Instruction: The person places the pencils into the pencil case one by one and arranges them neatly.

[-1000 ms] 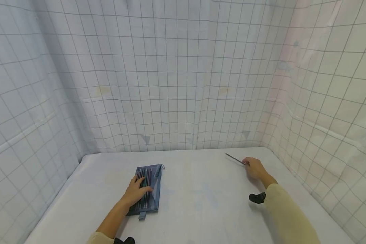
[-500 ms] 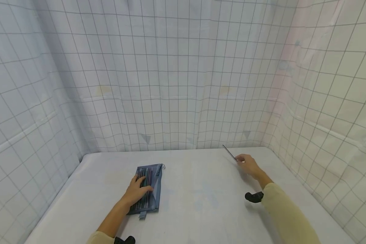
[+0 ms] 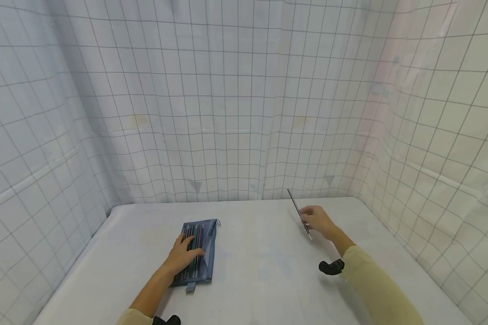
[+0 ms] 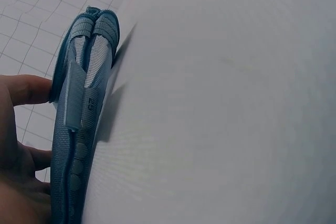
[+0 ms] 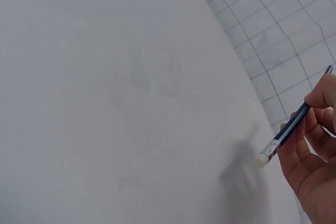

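A blue pencil case (image 3: pixel 208 266) with a zipper lies on the left of the table, several pencils (image 3: pixel 198 243) showing along its face. Whether these are under a see-through cover I cannot tell. My left hand (image 3: pixel 180 257) rests on the case with fingers spread; from the side, the left wrist view shows the case's zipper edge (image 4: pixel 79 150) and the fingertips against it. Over the right of the table, my right hand (image 3: pixel 318 222) pinches a dark pencil (image 3: pixel 293 201) between thumb and fingers. Its white eraser (image 5: pixel 262 160) and metal band point down toward the table in the right wrist view.
The white table (image 3: pixel 252 271) runs back to a grid-patterned curtain (image 3: pixel 236 113), which also encloses both sides. A black strap mount (image 3: pixel 331 267) sticks out from the right wrist, another (image 3: pixel 167 320) from the left.
My right hand has moved left with the pencil, which has turned steeper, and its eraser end now shows below the fingers. The left hand and pencil case have stayed put.
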`<state>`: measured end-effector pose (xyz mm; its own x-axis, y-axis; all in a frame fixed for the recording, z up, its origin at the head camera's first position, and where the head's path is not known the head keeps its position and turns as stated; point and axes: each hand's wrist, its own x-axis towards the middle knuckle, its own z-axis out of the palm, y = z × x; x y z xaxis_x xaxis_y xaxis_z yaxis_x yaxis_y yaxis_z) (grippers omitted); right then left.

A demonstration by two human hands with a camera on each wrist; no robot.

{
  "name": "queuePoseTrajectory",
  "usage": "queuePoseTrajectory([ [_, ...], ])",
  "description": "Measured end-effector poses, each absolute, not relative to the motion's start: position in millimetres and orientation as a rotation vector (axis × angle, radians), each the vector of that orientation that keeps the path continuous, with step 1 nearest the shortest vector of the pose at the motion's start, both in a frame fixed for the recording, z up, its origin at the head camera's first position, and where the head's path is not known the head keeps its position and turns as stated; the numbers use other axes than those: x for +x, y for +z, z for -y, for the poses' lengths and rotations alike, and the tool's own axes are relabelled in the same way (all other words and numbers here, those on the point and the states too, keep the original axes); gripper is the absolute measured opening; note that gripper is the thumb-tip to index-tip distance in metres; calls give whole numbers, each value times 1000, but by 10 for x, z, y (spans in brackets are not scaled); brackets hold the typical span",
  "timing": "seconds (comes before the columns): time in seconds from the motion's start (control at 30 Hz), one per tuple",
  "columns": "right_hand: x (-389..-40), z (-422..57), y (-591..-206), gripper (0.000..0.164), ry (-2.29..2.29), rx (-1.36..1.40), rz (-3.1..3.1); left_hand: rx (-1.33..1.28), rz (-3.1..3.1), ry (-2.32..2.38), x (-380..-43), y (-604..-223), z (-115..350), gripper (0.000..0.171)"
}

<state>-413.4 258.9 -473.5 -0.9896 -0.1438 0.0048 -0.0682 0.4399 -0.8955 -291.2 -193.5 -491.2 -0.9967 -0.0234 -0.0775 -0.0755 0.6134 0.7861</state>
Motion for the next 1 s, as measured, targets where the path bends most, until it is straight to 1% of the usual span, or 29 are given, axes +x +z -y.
queuePoseTrajectory([
  [0.43, -4015, -2146, -4686, 36, -1763, -351, -2359, -87, -2761, 1353, -2895, -4891, 1929, 85],
  [0.7, -3980, -1843, -4714, 30, -1781, -396, -2280, -86, -2749, 1370, -2884, -4858, 1915, 85],
  [1.0, -3909, -1602, -4749, 29, -1783, -447, -2226, -95, -2755, 1355, -2890, -4872, 1919, 85],
])
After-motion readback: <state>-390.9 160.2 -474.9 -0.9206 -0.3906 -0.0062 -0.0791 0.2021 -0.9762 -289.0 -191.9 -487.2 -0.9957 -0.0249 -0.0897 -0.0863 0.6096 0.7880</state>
